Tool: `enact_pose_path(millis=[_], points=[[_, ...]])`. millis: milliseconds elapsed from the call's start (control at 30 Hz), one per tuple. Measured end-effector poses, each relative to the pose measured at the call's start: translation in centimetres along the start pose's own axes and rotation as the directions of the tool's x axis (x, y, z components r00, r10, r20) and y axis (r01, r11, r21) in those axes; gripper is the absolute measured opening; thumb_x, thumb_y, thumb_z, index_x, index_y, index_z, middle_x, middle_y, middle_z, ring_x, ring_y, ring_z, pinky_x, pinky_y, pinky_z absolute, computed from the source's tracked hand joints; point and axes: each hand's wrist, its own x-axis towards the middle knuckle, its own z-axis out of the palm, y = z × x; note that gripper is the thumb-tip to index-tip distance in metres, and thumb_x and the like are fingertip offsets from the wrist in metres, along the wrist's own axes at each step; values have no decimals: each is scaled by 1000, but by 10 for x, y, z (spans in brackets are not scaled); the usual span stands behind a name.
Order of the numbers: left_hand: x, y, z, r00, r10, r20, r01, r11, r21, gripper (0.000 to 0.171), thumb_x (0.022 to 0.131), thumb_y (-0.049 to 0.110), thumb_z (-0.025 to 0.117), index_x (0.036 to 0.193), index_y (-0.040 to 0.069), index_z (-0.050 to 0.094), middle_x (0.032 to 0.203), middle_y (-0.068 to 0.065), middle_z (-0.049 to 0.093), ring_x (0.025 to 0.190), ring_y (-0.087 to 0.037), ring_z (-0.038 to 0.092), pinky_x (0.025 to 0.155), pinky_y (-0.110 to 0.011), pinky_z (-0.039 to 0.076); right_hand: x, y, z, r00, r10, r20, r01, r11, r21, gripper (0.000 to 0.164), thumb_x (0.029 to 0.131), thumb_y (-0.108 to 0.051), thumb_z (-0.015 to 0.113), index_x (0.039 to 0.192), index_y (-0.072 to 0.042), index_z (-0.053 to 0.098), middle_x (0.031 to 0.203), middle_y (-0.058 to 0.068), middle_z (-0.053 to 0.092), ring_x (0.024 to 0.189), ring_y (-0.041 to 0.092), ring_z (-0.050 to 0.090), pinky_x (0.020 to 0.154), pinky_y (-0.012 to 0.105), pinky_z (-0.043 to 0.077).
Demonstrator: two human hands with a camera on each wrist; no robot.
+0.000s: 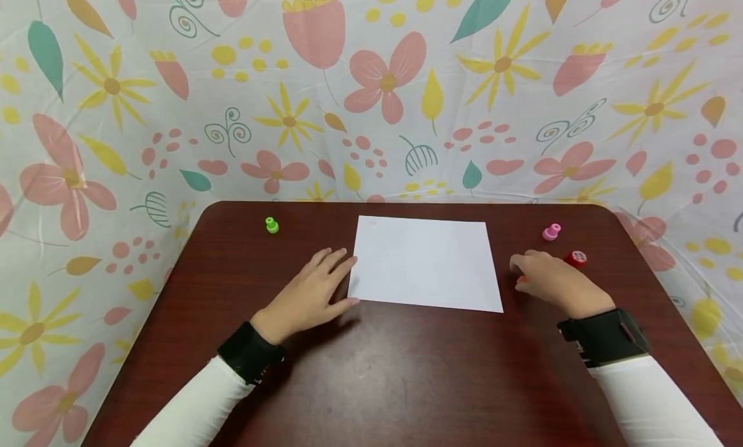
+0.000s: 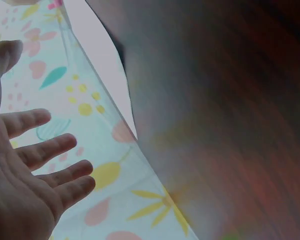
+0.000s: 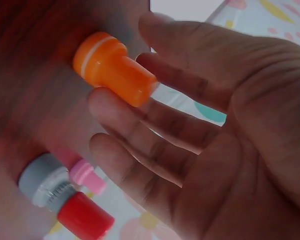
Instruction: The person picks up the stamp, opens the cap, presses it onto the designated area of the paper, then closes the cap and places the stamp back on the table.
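Observation:
A sheet of white paper (image 1: 426, 263) lies on the table. My left hand (image 1: 307, 295) is at its left edge, fingers spread and nothing held; in the left wrist view the fingers are apart. Right of the paper, my right hand (image 1: 548, 279) reaches over a small orange stamp (image 3: 115, 70). Seen from the right wrist, that stamp stands between thumb and fingers, the thumb apart from it; whether a fingertip touches it I cannot tell. A red stamp (image 1: 576, 258) with a grey base and a pink stamp (image 1: 551, 232) are beyond this hand.
A green stamp (image 1: 272, 226) stands near the far left of the dark wooden table (image 1: 371, 382). A flower-print cloth (image 1: 383, 131) hangs behind the table and along both sides.

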Motion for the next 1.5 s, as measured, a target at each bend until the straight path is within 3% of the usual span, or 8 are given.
enact_pose_path(millis=[433, 667, 967, 1200, 1400, 1500], points=[[1, 18, 6, 1000, 1, 27, 0, 1000, -30, 68, 99, 51, 66, 148, 6, 53, 148, -22, 55, 140, -41, 50, 119, -50, 42, 4, 9, 13, 997, -9, -80, 7, 1000, -16, 17, 87, -4, 80, 92, -1, 64, 82, 10, 57, 72, 23, 54, 62, 37, 54], [3, 23, 7, 999, -28, -37, 24, 995, -94, 62, 101, 46, 65, 147, 6, 54, 145, -18, 56, 137, -36, 52, 114, -46, 48, 2, 3, 6, 978, -72, -194, 70, 997, -15, 16, 84, -1, 82, 94, 1, 69, 85, 13, 62, 75, 26, 58, 71, 48, 60], [14, 33, -2, 982, -82, -167, 43, 973, -226, 52, 101, 34, 68, 143, 6, 55, 139, -12, 58, 134, -27, 51, 107, -39, 52, 4, -34, -10, 902, -164, -400, 186, 982, 17, 24, 78, 2, 86, 97, 2, 72, 91, 14, 67, 81, 27, 62, 78, 51, 62], [29, 39, -13, 967, -87, -240, 8, 950, -311, 47, 101, 28, 69, 141, 6, 57, 134, -8, 60, 128, -23, 55, 106, -38, 53, 8, -78, -22, 813, -200, -548, 286, 955, 76, 24, 78, -1, 88, 99, -5, 75, 90, 6, 66, 77, 18, 61, 68, 39, 60], [43, 49, -26, 939, -82, -334, -78, 895, -439, 43, 99, 21, 71, 138, 6, 59, 132, -8, 63, 122, -21, 61, 100, -36, 56, 7, -112, -34, 746, -240, -622, 395, 911, 122, 30, 79, 1, 87, 103, -10, 75, 95, -1, 69, 82, 12, 67, 73, 36, 63], [49, 53, -33, 920, -99, -380, -112, 863, -494, 42, 97, 17, 74, 135, 5, 61, 128, -8, 65, 117, -22, 64, 96, -35, 59, 5, -128, -40, 728, -246, -640, 435, 887, 153, 31, 80, 0, 87, 106, -13, 75, 99, -4, 71, 86, 10, 68, 78, 30, 62]])
